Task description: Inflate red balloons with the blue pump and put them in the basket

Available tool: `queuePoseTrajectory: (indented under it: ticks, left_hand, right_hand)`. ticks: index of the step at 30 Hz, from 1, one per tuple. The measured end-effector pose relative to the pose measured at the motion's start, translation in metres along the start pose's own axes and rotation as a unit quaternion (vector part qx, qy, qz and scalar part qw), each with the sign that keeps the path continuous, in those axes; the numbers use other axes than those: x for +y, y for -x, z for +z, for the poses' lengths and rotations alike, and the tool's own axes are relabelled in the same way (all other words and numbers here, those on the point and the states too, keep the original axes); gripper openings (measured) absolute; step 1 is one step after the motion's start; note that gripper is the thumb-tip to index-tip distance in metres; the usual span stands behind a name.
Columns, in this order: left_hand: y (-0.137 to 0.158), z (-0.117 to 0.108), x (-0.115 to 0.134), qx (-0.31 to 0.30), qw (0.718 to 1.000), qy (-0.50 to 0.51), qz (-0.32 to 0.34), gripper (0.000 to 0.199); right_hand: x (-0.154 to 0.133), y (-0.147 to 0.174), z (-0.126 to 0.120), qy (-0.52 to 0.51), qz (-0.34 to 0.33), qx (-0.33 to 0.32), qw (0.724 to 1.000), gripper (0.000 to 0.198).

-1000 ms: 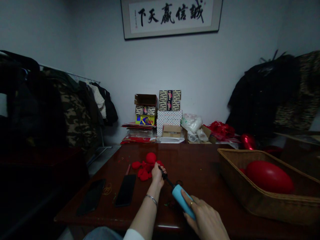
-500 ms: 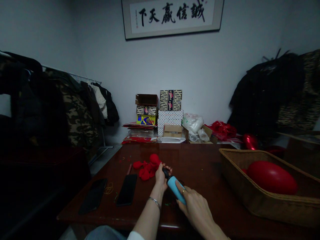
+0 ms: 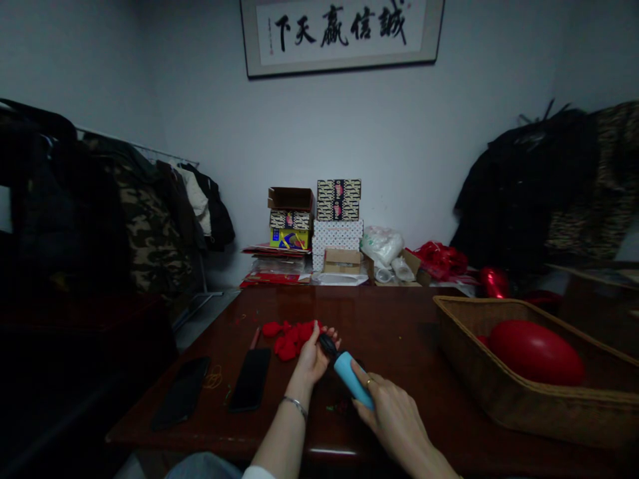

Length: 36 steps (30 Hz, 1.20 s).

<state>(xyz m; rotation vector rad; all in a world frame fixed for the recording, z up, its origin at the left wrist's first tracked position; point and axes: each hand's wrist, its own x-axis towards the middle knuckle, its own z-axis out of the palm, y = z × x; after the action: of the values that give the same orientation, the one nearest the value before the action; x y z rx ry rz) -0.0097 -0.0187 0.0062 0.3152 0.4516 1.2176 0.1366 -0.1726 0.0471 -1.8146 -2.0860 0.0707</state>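
Observation:
My right hand (image 3: 392,406) is wrapped round a light blue balloon pump (image 3: 352,378), whose black tip points up and to the left. Palm up, my left hand (image 3: 315,358) curls its fingers about that tip. A limp red balloon touches its thumb; where exactly the fingers grip is partly hidden. Just left of this hand, a loose pile of red balloons (image 3: 286,346) lies on the dark wooden table (image 3: 389,316).
On the left lie two dark phones (image 3: 250,379), thin yellow rubber bands (image 3: 213,377) and a reddish stick (image 3: 255,338). A wicker basket (image 3: 499,399) on the right holds a big inflated red balloon (image 3: 536,352). Stacked boxes (image 3: 338,233) stand by the far wall.
The round red bulge beyond my left hand is gone and the red there lies flatter. My left hand has shifted slightly left with its fingers looser; the right still holds the pump.

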Motion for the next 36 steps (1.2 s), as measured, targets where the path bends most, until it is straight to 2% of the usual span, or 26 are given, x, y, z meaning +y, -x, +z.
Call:
queuePoseTrajectory:
  ticks: [4, 9, 15, 19, 27, 32, 36]
  left_hand:
    - [0.003, 0.002, -0.004, -0.015, 0.999, -0.023, 0.020, 0.025]
    - [0.006, 0.006, -0.008, -0.024, 1.000, -0.006, 0.018, 0.019]
    - [0.003, 0.021, -0.015, 0.062, 0.994, -0.014, 0.093, 0.024]
    - [-0.005, 0.020, -0.012, 0.123, 0.984, -0.034, 0.122, 0.028]
    - [-0.017, 0.005, 0.004, 0.133, 0.978, -0.051, 0.153, 0.025]
    - [-0.022, 0.007, 0.009, 0.150, 0.976, -0.049, 0.148, 0.026]
    - [-0.022, 0.012, 0.009, 0.148, 0.976, -0.049, 0.150, 0.028]
  right_hand:
    - [0.001, 0.000, 0.000, -0.023, -0.001, 0.010, 1.000, 0.059]
    - [0.000, -0.001, -0.002, -0.027, 0.000, -0.002, 1.000, 0.060]
    - [-0.009, -0.002, -0.003, 0.009, 0.003, -0.010, 1.000, 0.060]
    - [-0.011, 0.003, -0.001, 0.041, -0.008, -0.014, 0.999, 0.060]
    - [0.015, 0.033, 0.003, 0.024, -0.023, -0.020, 0.999, 0.063]
    - [0.033, 0.052, 0.002, 0.010, -0.015, -0.044, 0.999, 0.060]
    - [0.036, 0.056, -0.001, -0.006, -0.010, -0.033, 0.999, 0.061]
